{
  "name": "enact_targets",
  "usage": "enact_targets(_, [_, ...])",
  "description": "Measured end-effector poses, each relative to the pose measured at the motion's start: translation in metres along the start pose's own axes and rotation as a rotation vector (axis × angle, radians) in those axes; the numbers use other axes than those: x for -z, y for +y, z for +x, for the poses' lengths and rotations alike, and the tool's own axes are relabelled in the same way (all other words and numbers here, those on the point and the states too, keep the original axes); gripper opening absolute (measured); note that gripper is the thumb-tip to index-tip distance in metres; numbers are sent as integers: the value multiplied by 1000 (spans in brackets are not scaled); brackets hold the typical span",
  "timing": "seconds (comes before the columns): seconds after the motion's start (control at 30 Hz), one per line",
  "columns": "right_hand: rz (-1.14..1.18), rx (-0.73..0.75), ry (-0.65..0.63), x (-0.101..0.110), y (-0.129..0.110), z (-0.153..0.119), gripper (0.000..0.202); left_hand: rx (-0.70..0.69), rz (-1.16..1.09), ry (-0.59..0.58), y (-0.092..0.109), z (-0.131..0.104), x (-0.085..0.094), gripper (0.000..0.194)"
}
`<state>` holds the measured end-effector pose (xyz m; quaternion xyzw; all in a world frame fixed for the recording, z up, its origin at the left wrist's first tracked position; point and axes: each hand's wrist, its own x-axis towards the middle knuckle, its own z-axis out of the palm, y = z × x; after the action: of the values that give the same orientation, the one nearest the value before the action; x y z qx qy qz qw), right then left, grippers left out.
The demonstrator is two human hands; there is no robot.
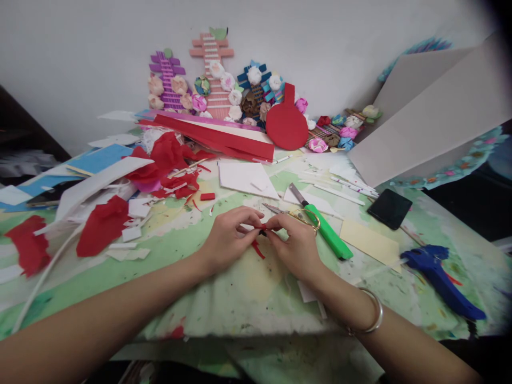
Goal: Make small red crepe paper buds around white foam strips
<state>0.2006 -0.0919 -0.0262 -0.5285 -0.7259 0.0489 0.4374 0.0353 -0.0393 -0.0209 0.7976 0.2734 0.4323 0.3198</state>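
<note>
Workpiece: small red piece (pixel 263 227), pinched at the fingertips of both hands, just above or against the counter (pixel 248 309); contact with the surface cannot be told. Left hand (pixel 230 232) comes in from the left, thumb and forefinger closed narrow on one side of the piece. Right hand (pixel 296 240) mirrors it from the right, thumb and fingers equally narrow. Neither hand is nearer: the piece sits in the gap between the two sets of fingertips, and both appear to bear on it.

Long axis: the visible part seems to run crosswise, from one hand to the other. Low confidence, since the fingers cover most of it. A dark spot shows at its near edge; nature unclear.

Red strip (pixel 258 249) slants just below the pinch, toward the person and slightly right. Whether it joins the held piece or lies loose under it cannot be told.

Judgement: the relation that counts is this face-to-face pinch, with little room between the fingertips, so a small shift of either hand would turn or tug the piece.

Surroundings: scissors (pixel 274 209) lie just beyond the right hand, points to the left, loops partly behind its knuckles. Green-handled cutter (pixel 326 226) lies on a slant to the right of that hand. Blue glue gun (pixel 440 282) rests well apart, far right. Small red block (pixel 207 197) lies beyond the left hand.
</note>
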Motion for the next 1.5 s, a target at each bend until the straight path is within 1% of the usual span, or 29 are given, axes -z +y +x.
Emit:
enact_targets(0.13, [45,-35,-16,1,-1,1,12,10,-30,-1,-1,1,0,11])
enact_targets(0.27, [99,-101,-24,0,0,3,11,86,-92,-12,-3,1,1,7])
enact_targets(0.37, [153,-134,-46,-1,1,2,10,110,-86,-28,-4,1,2,6])
enact_targets(0.6, [203,-144,-68,-3,2,1,11,116,-53,-48,-2,3,3,13])
enact_targets(0.73, [248,-146,-69,-3,2,2,13,88,-32,-61,-2,3,5,16])
enact_targets(0.9, [240,-135,-61,-3,2,1,15,21,10,-82,-4,2,5,18])
enact_targets(1.03, [259,-143,-71,-3,2,1,15,35,3,-89,-4,1,4,17])
enact_targets(1.3, [360,-252,-72,-2,-2,3,12,17,0,-55,-1,2,4,19])
enact_targets(1.5, [424,-303,-84,-4,-1,3,11,3,-7,-61,1,2,6,18])
